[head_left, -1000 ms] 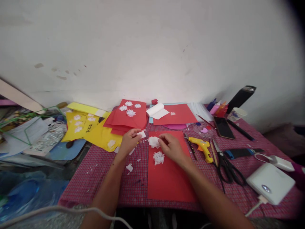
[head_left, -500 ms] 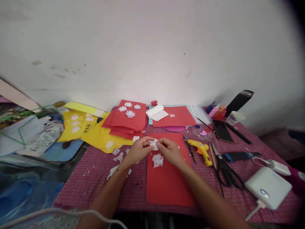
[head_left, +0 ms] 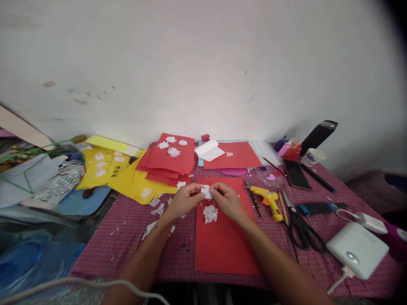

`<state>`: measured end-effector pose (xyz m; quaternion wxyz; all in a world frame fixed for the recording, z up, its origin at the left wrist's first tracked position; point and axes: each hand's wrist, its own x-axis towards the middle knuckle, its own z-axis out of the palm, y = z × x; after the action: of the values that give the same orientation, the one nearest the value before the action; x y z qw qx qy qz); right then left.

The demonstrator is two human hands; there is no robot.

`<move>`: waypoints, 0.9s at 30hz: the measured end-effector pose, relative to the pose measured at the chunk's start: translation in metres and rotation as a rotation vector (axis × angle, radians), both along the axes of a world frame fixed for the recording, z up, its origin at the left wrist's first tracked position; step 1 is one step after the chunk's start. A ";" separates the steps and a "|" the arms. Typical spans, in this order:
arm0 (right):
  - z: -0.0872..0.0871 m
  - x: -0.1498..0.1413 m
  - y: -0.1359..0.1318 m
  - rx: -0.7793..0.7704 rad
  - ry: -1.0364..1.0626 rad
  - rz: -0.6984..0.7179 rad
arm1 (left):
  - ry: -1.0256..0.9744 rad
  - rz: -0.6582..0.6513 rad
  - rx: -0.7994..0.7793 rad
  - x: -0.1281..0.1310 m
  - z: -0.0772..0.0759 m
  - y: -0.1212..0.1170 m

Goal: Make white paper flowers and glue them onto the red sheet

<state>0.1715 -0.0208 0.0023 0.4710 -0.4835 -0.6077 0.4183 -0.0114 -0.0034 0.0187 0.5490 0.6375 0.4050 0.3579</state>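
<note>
Between the fingertips of both hands is a small piece of white paper (head_left: 206, 193). My left hand (head_left: 187, 200) pinches its left edge and my right hand (head_left: 225, 200) pinches its right edge. Beneath them a red sheet (head_left: 227, 250) lies flat on the checked cloth. A ruffled white paper flower (head_left: 210, 214) sits on that sheet, just below the hands. Part of another white shape shows behind the held piece, mostly hidden. Torn white paper scraps (head_left: 159, 209) lie to the left of my left hand.
To the right lie a yellow glue gun (head_left: 266, 198), black-handled scissors (head_left: 303, 228), a phone (head_left: 296, 173) and a white power bank (head_left: 358, 250). Behind are a red card with white flowers (head_left: 178, 164), a white paper roll (head_left: 206, 148), and yellow sheets (head_left: 127, 183) at the left.
The white paper between my fingertips has turned slightly and now shows a flatter, squarer face. Both hands stay in nearly the same place.
</note>
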 end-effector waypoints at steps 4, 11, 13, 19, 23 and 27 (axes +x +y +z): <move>0.000 0.000 0.000 0.009 -0.005 -0.004 | 0.048 0.011 0.084 -0.001 0.000 -0.001; 0.009 -0.001 -0.005 0.099 0.120 -0.092 | 0.252 0.258 0.471 0.000 0.002 -0.004; 0.013 -0.004 -0.009 0.102 0.121 -0.041 | 0.312 0.297 0.639 0.000 0.000 -0.005; 0.015 -0.011 -0.013 -0.049 0.230 0.089 | 0.369 0.210 0.915 0.000 -0.012 -0.004; 0.012 -0.009 -0.009 -0.144 0.302 0.098 | 0.358 0.167 0.961 0.001 -0.018 -0.003; 0.010 -0.008 -0.009 -0.187 0.388 0.123 | 0.351 0.163 0.989 0.001 -0.021 -0.003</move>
<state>0.1631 -0.0295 0.0123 0.5057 -0.3976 -0.4928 0.5860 -0.0107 -0.0060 -0.0020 0.0773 0.8371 0.3220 0.4355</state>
